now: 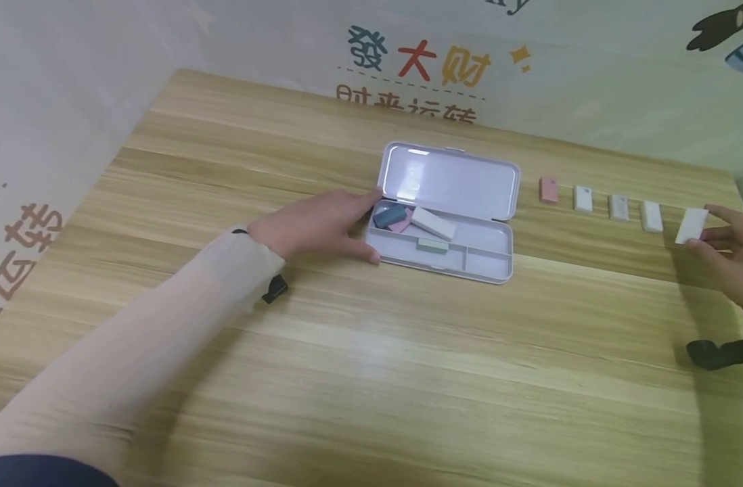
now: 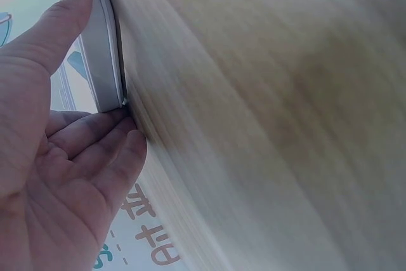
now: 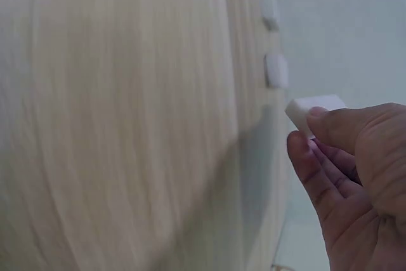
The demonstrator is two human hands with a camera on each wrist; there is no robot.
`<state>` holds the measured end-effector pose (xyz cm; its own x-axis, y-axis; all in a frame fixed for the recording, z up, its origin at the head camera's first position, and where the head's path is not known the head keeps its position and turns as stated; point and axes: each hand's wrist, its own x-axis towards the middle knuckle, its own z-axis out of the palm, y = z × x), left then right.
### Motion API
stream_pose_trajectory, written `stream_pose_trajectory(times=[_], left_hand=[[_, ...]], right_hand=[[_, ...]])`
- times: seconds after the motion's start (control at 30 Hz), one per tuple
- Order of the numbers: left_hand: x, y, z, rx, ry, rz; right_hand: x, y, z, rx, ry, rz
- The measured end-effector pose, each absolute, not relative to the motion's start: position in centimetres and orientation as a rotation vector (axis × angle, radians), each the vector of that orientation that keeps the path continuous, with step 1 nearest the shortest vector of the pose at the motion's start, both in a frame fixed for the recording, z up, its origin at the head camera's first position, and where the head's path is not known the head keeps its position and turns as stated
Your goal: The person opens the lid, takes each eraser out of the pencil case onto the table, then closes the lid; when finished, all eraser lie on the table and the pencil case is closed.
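Table [image 1: 371,379] of wood, big and flat, under all the blocks but the held block. On top, a pale box [image 1: 492,265], wide open, with 4 blocks inside. Lid [image 1: 457,179] tipped back, so not shut yet. Left hand [image 1: 323,224] at the box's left end, with fingers wide apart and touching the box. Right hand [image 1: 732,251] far off at the right, with a held block [image 1: 691,226], white, pinched between thumb and fingers, seemingly off the wood. Hard to tell whether just picked up or about to be put down. In the box's back part, a long white block [image 1: 433,224], a blue block [image 1: 390,216] and a purple-pink block [image 1: 401,225]; in the front part, a green block [image 1: 432,246]. In a row right of the box, 4 small blocks: pink block [image 1: 549,190], white block [image 1: 583,199], gray block [image 1: 618,207], plain block [image 1: 651,216]. Probably mid-job, with 4 in the box, 4 in the row and 1 in between.
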<state>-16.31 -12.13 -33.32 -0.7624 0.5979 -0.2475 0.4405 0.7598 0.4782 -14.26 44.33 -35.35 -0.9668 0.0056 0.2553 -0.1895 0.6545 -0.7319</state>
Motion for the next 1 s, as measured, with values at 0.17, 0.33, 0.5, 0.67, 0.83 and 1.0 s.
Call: stream_pose_trajectory(times=[0.17,0.33,0.5,0.67,0.83,1.0], left_hand=[[-16.4,-12.1,-33.3,0.803,2.564,0.555],[-16.4,-11.8,-33.2,0.807,2.562,0.557],[-16.2,-11.8,-33.1,0.796,2.553,0.561],[-16.1,-12.1,-33.1,0.766,2.549,0.551],[-16.0,-12.1,-33.2,0.759,2.548,0.559],[-16.0,-12.1,-33.2,0.752,2.544,0.560]], right_hand=[[-14.5,45.5,-36.0,0.054,-2.698,1.099],[-14.7,46.1,-36.4,0.025,-2.723,1.100],[-15.1,46.0,-36.2,-0.037,-2.810,0.984],[-15.6,45.5,-35.8,-0.159,-2.941,0.873],[-16.2,45.0,-35.0,-0.266,-3.052,0.817],[-16.6,44.8,-34.4,-0.347,-3.120,0.765]])
